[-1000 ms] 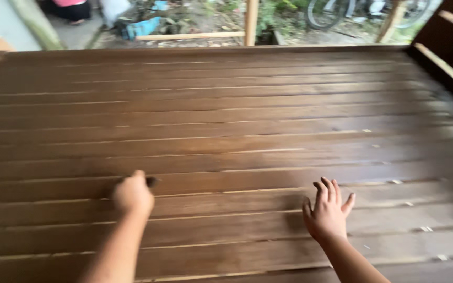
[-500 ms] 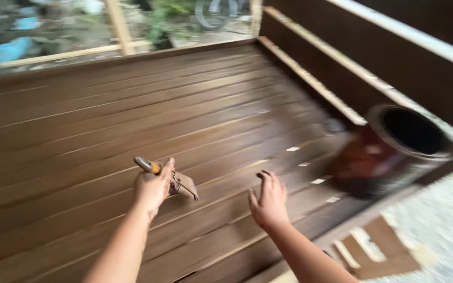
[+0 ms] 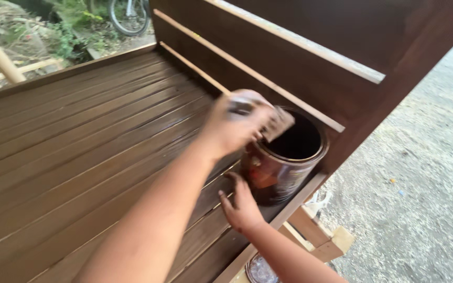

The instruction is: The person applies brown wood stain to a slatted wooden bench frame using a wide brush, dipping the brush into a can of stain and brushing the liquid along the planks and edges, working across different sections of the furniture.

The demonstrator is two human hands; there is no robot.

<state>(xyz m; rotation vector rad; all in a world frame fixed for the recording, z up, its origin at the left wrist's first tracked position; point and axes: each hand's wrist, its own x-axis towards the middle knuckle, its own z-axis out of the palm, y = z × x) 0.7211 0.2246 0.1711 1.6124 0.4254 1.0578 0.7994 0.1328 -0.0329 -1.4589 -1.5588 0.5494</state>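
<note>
Brown-stained brush (image 3: pixel 276 123) is gripped by left-hand fingers (image 3: pixel 247 112) over the paint can (image 3: pixel 284 162); right-hand fingers (image 3: pixel 234 196) spread beside the can.

Open stain-smeared can (image 3: pixel 281 167) stands upright on the slats by the rail; blurred brush (image 3: pixel 274 123) tilts over its rim.

Bare forearms, no sleeves; left hand (image 3: pixel 234 126) motion-blurred.
</note>
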